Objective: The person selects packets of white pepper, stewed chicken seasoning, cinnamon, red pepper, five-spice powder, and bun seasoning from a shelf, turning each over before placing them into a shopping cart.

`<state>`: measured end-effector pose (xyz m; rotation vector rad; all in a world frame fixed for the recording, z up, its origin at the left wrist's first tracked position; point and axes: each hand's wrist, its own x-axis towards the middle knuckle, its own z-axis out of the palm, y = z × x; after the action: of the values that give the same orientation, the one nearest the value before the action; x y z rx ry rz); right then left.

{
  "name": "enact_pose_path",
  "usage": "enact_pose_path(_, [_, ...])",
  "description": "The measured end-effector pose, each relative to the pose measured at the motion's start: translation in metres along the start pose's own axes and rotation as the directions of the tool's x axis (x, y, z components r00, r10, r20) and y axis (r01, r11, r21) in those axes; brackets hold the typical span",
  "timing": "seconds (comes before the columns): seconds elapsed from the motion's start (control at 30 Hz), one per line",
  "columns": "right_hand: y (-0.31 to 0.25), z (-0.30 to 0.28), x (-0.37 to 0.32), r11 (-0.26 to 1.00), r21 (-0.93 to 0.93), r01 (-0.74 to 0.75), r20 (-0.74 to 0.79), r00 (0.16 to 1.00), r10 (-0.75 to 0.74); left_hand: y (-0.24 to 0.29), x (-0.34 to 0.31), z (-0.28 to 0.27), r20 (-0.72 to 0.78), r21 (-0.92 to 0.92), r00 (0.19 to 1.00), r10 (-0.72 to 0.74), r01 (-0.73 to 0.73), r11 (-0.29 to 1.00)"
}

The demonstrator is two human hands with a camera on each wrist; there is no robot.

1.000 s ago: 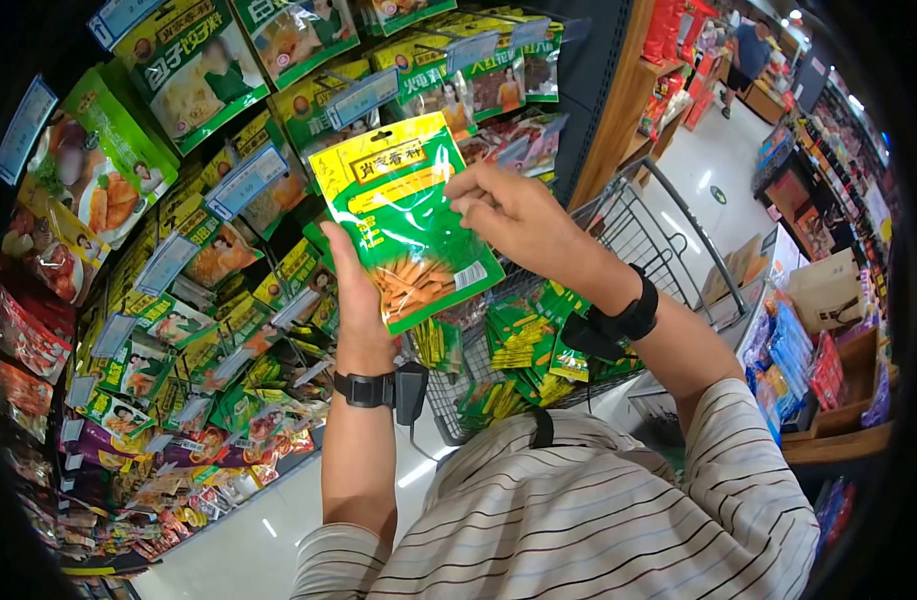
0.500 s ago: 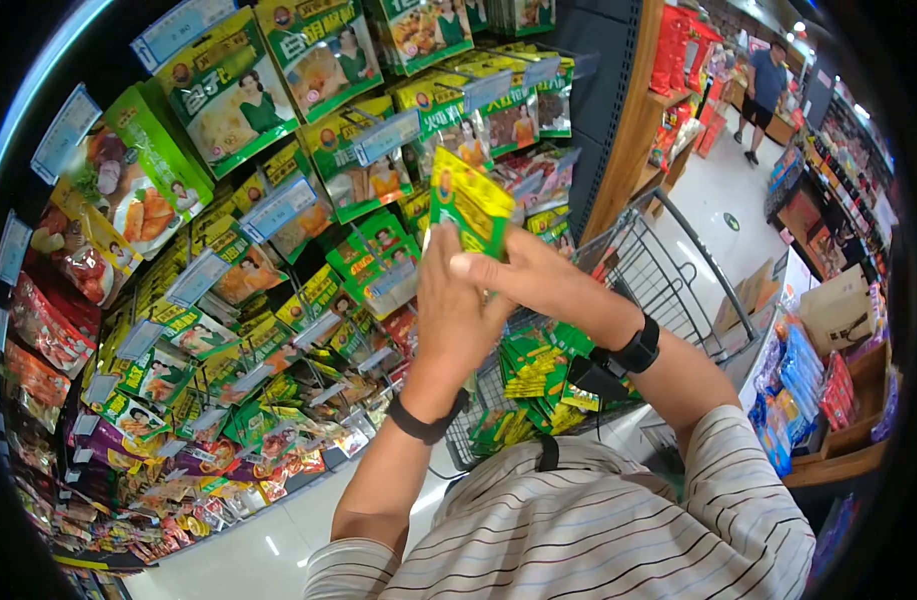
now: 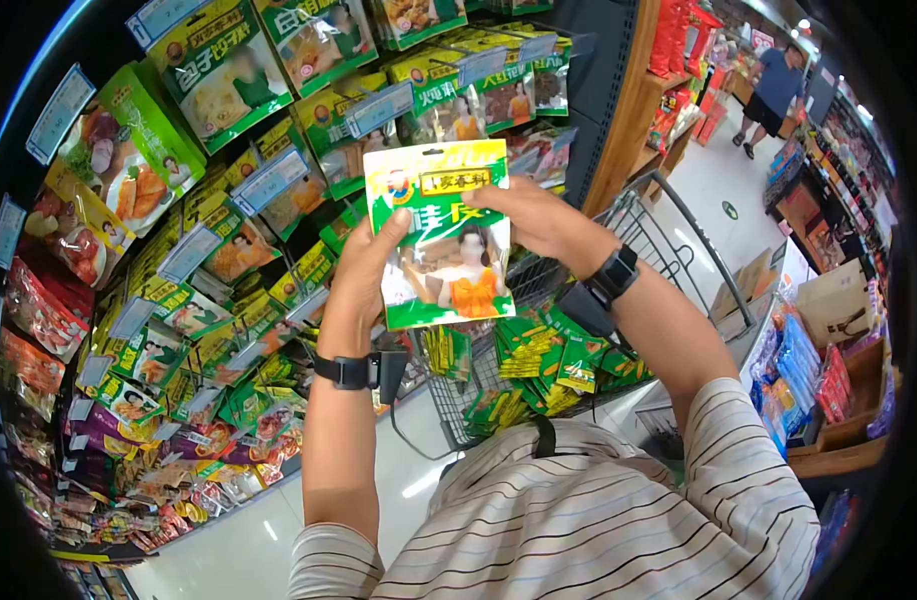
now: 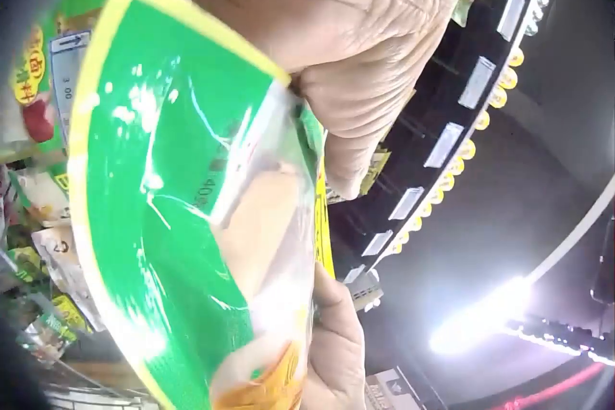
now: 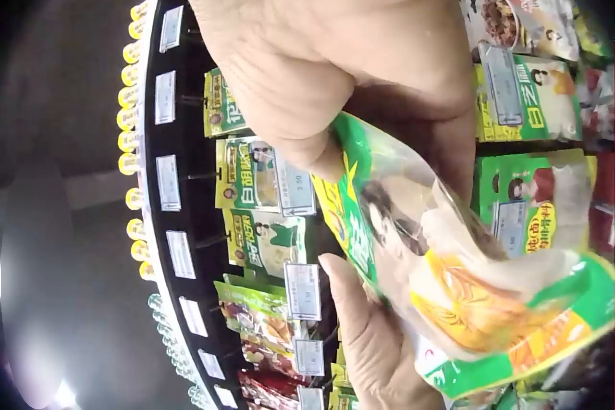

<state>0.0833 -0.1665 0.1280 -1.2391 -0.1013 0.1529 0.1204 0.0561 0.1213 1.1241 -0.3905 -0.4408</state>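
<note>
A green and yellow spice packet (image 3: 448, 240) with a clear window is held up between both hands, its printed front facing the head camera. My left hand (image 3: 361, 270) grips the packet's left edge, thumb lying over the front. At the upper right edge, my right hand (image 3: 548, 225) pinches it with the thumb on the front. In the left wrist view the packet (image 4: 183, 170) bulges away from the left palm (image 4: 327, 16). The right wrist view shows the packet (image 5: 461, 285) under the right hand (image 5: 327, 35), with the fingers behind it mostly hidden.
Shelves of hanging packets (image 3: 218, 80) with price tags (image 3: 268, 182) fill the left side. A wire shopping cart (image 3: 668, 240) stands in front of the body, with several green and yellow packets (image 3: 548, 360) inside. Boxed goods (image 3: 838, 300) are on the right; a person (image 3: 773, 90) is in the aisle.
The packet has been turned over between the hands, from its back with brown sticks to its front. The hands came together midway and now are apart at its two sides.
</note>
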Motion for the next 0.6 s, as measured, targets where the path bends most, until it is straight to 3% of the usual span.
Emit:
enact_pose_path(0.03, [0.003, 0.0, 0.007, 1.0, 0.006, -0.008, 0.007, 1.0, 0.008, -0.011, 0.007, -0.015, -0.098, 0.106, 0.995, -0.026, 0.036, 0.994])
enact_pose_path(0.07, [0.009, -0.006, 0.017, 0.999, 0.039, -0.023, 0.058, 0.998, 0.021, -0.01, 0.007, -0.016, -0.114, 0.034, 0.993, -0.019, 0.024, 0.999])
enact_pose_path(0.23, [-0.02, -0.014, 0.041, 0.97, -0.241, 0.026, -0.043, 0.998, -0.038, 0.012, 0.016, -0.041, -0.238, 0.23, 0.956, 0.172, -0.117, 0.966])
enact_pose_path(0.37, [-0.042, -0.007, 0.064, 0.965, -0.226, 0.129, -0.078, 0.986, -0.15, 0.017, 0.03, -0.057, -0.228, 0.315, 0.934, 0.274, -0.196, 0.929])
enact_pose_path(0.5, [-0.053, 0.002, 0.085, 0.987, -0.099, 0.13, -0.073, 0.988, -0.137, 0.008, 0.058, -0.072, -0.205, 0.313, 0.939, 0.275, -0.203, 0.928])
enact_pose_path(0.6, [-0.051, 0.004, 0.099, 0.987, -0.056, 0.151, -0.105, 0.982, -0.157, 0.012, 0.063, -0.062, -0.274, 0.336, 0.913, 0.304, -0.205, 0.919])
